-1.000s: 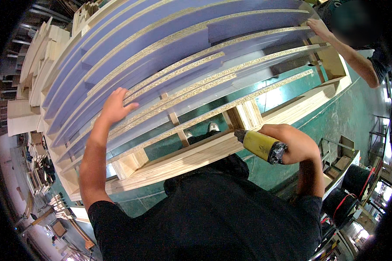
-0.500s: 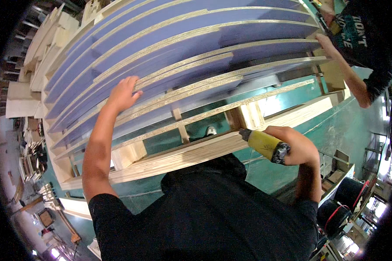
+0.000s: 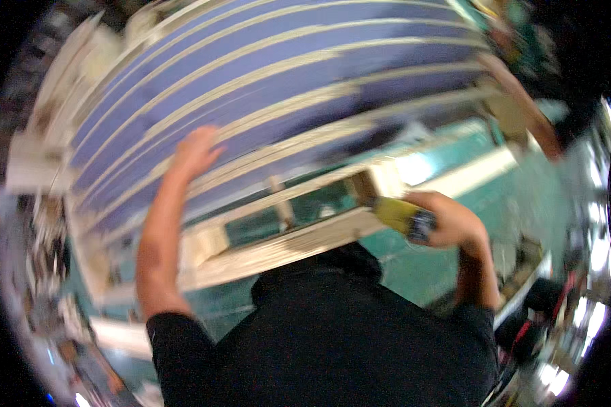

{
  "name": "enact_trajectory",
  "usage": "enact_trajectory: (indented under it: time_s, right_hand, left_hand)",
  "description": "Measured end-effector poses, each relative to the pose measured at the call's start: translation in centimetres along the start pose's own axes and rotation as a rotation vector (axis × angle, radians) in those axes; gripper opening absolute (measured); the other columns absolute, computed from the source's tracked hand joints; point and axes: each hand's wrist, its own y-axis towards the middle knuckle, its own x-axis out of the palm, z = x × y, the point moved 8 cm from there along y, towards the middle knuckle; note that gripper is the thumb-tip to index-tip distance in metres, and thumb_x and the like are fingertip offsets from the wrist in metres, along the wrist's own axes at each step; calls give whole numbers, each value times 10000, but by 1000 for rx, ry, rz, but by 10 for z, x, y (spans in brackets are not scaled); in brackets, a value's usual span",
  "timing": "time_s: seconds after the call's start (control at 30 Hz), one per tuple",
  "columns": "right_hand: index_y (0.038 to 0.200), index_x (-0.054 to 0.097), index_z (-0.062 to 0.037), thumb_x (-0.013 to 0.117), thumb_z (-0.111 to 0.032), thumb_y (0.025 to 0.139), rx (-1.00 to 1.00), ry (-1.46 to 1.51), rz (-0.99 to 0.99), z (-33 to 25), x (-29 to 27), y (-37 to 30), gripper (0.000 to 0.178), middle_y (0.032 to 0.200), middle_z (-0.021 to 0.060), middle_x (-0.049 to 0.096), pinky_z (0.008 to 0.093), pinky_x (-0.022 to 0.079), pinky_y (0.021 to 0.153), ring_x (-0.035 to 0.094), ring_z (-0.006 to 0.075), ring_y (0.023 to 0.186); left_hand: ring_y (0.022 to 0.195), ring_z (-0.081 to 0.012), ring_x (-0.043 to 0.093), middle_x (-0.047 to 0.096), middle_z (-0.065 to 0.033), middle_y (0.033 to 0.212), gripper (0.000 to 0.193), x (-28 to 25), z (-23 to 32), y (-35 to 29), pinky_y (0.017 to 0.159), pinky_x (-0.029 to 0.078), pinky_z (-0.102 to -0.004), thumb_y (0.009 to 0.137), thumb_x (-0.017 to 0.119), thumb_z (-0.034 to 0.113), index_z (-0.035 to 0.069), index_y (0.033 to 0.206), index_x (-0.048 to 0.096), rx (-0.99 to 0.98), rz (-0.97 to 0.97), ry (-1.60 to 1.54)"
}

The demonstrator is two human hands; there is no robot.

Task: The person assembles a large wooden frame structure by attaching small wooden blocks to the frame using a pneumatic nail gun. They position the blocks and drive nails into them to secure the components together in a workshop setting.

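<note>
My left hand (image 3: 198,150) reaches out over the blue-faced boards (image 3: 251,74), at their pale chipboard edges. Its thumb stands apart from the fingers, and it holds nothing I can see; blur hides whether it touches an edge. In my right hand (image 3: 448,220) is a yellow-and-black power tool (image 3: 402,216), its dark nose pointing left at the near rail. That near rail (image 3: 299,241) of layered pale wood runs across in front of my body. Short wooden blocks (image 3: 207,245) sit behind it, between it and a narrow strip. The tool's exact kind is smeared by motion.
At the far right a co-worker's arm (image 3: 526,112) reaches to the boards' right end. Stacked pale wooden pieces (image 3: 64,102) stand at the far left. Green floor (image 3: 421,271) shows through the frame's gaps. Dark items (image 3: 543,298) lie at the lower right.
The whole view has shifted slightly and turned blurry. My right hand and the tool appear a little further left. My left hand stays over the board edges. The co-worker's arm remains at the right end.
</note>
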Motion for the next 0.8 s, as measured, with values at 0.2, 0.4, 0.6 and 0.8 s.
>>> enact_trajectory:
  time_s: [0.2, 0.4, 0.6, 0.8]
  right_hand:
    - [1135, 672, -22, 843, -196, 733, 268, 63, 112, -18, -8, -24, 470, 956, 170, 705, 383, 531, 822, 665, 267, 860]
    - [1272, 652, 10, 892, -209, 702, 205, -88, 178, 0, -12, -29, 656, 1145, 224, 720, 409, 529, 969, 700, 335, 1097]
    - [1196, 675, -10, 819, -126, 677, 172, -196, -69, -32, -46, 7, 551, 1063, 214, 726, 412, 539, 900, 701, 380, 1040]
    - [1270, 650, -31, 870, -115, 674, 116, -431, -91, -28, -92, 60, 641, 1099, 177, 724, 413, 528, 960, 694, 337, 1060]
  left_hand:
    - [1171, -423, 603, 627, -195, 1228, 436, -1, 22, 22, 958, 520, -525, 920, 746, 292, 51, 1227, 553, -22, -65, -45]
    - [1177, -429, 600, 628, -195, 1232, 433, 7, 12, 22, 960, 510, -530, 898, 772, 275, 49, 1194, 552, -37, -62, -71]
    - [1222, -399, 592, 629, -161, 1263, 441, -1, 14, 16, 977, 511, -531, 897, 757, 307, 72, 1229, 587, -116, -38, 12]
    - [1221, -363, 588, 602, -173, 1313, 611, -31, 131, 11, 984, 510, -519, 892, 752, 395, 77, 1377, 558, 203, 328, -200]
